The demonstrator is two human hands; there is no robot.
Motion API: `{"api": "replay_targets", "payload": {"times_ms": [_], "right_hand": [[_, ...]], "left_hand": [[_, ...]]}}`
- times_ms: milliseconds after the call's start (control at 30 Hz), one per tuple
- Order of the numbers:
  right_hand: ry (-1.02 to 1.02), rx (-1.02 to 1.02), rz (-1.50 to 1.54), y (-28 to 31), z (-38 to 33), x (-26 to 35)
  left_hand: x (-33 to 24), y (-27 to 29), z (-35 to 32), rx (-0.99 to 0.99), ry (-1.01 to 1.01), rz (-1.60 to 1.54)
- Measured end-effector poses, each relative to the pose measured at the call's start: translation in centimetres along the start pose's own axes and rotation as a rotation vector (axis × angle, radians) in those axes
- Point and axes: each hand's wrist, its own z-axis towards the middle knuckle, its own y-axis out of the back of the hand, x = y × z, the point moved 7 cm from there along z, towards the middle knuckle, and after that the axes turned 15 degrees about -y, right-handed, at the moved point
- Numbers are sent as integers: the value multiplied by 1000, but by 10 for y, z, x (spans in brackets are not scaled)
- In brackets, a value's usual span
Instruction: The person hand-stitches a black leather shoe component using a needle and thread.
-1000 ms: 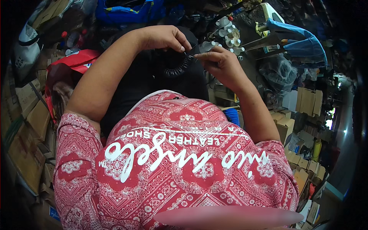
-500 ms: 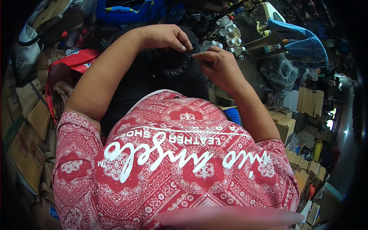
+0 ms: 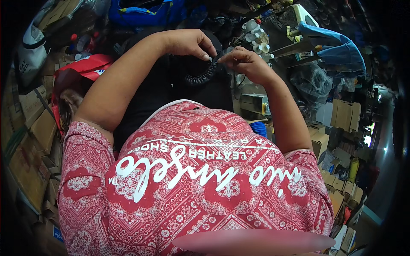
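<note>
Over my lap is a black piece (image 3: 200,80) with a curved, puckered edge, like the gathered toe seam of a leather shoe upper. My left hand (image 3: 194,45) pinches the upper end of that edge between thumb and forefinger. Close beside it on the right, my right hand (image 3: 247,63) has its thumb and forefinger pressed together near the same end. What those right fingertips hold is too small to make out. Against the dark clothing, the rest of the black piece hardly shows.
At the upper left lies a red bag (image 3: 81,68) near cardboard boxes (image 3: 40,132). Beyond my hands are a blue bag (image 3: 147,15) and several capped bottles (image 3: 260,40). To the right, blue cloth (image 3: 337,53) hangs near a clear plastic bag (image 3: 314,85) and stacked cartons (image 3: 346,115).
My right hand has turned and shifted slightly up and right, its fingers now nearer the puckered edge's end. The left hand stays nearly in place. The puckered edge tilts a little differently.
</note>
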Motion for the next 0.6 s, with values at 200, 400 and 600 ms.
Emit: {"api": "replay_targets", "payload": {"times_ms": [200, 400, 600], "right_hand": [[-9, 145, 147, -4, 11, -11], [-44, 159, 251, -7, 15, -25], [-8, -12, 87, -17, -5, -5]], "left_hand": [[1, -1, 2, 16, 23, 23], [-2, -1, 1, -13, 6, 34], [-12, -6, -1, 63, 77, 37]]}}
